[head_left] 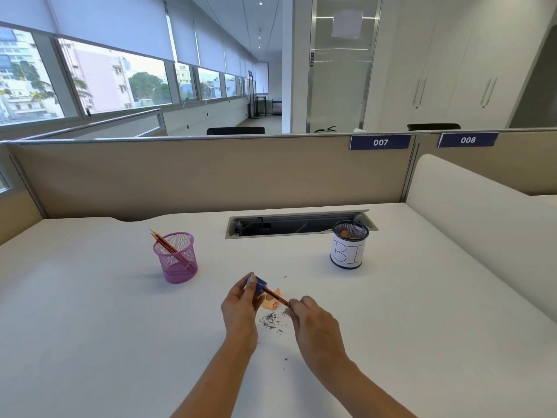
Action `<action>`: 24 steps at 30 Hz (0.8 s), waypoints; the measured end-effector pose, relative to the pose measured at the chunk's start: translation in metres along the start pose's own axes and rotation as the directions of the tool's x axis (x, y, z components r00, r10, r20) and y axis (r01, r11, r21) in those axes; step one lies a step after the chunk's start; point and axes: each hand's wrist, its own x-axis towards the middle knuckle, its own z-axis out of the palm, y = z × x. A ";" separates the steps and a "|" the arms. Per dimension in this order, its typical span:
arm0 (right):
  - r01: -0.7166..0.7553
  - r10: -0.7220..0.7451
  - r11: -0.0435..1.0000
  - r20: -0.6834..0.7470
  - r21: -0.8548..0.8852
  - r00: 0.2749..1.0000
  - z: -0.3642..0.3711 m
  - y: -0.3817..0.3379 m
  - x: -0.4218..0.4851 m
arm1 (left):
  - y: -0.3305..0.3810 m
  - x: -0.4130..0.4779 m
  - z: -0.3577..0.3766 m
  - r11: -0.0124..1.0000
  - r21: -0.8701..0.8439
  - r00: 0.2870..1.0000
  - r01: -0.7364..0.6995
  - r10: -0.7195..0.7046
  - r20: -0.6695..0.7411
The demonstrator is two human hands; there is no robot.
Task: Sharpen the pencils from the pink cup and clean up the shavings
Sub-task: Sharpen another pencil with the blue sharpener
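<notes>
My left hand [241, 306] pinches a small blue sharpener [258, 284] just above the white desk [105, 327]. A red-and-black striped pencil [275, 295] is stuck into the sharpener, and my right hand [313, 324] grips its other end. Orange curled shavings [270, 303] and dark graphite dust [269, 321] lie on the desk under and between my hands. The pink mesh cup [177, 257] stands at the left with two pencils [164, 244] leaning in it, tips up.
A black mesh cup with a white paper label reading "BI" [348, 247] stands at the back right, with orange shavings inside. An open cable tray [295, 226] is cut into the desk's back. Beige partitions [211, 173] wall in the desk behind and on the right.
</notes>
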 end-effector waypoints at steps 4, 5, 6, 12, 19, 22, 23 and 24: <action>-0.109 0.107 0.992 0.031 0.066 0.994 -0.010 -0.011 -0.002 | 0.002 0.001 0.004 0.997 -0.082 0.999 -0.007 0.009 0.035; -0.155 0.153 0.983 0.032 0.093 0.988 -0.007 -0.011 -0.001 | 0.003 0.001 0.005 0.996 -0.091 0.999 -0.012 0.016 0.044; -0.199 0.179 0.961 0.114 0.190 0.977 -0.008 -0.012 0.000 | 0.004 0.001 0.005 0.995 -0.094 0.998 -0.014 0.020 0.056; -0.637 0.303 0.413 0.562 0.651 0.770 -0.032 -0.022 0.009 | 0.012 0.005 0.007 0.983 -0.165 0.985 0.085 -0.058 0.162; -0.830 -0.023 -0.394 0.898 0.395 0.439 -0.048 -0.013 0.021 | 0.014 0.010 0.008 0.951 -0.246 0.966 0.189 -0.134 0.221; -0.840 0.063 -0.218 0.866 0.497 0.496 -0.045 -0.010 0.023 | 0.013 0.015 0.008 0.978 -0.169 0.984 0.126 -0.101 0.150; -0.817 0.134 -0.061 0.815 0.574 0.563 -0.042 -0.010 0.023 | 0.013 0.016 0.008 0.983 -0.152 0.989 0.104 -0.086 0.121; -0.748 0.208 0.154 0.718 0.646 0.664 -0.039 -0.009 0.023 | 0.013 0.017 0.007 0.988 -0.132 0.994 0.081 -0.070 0.086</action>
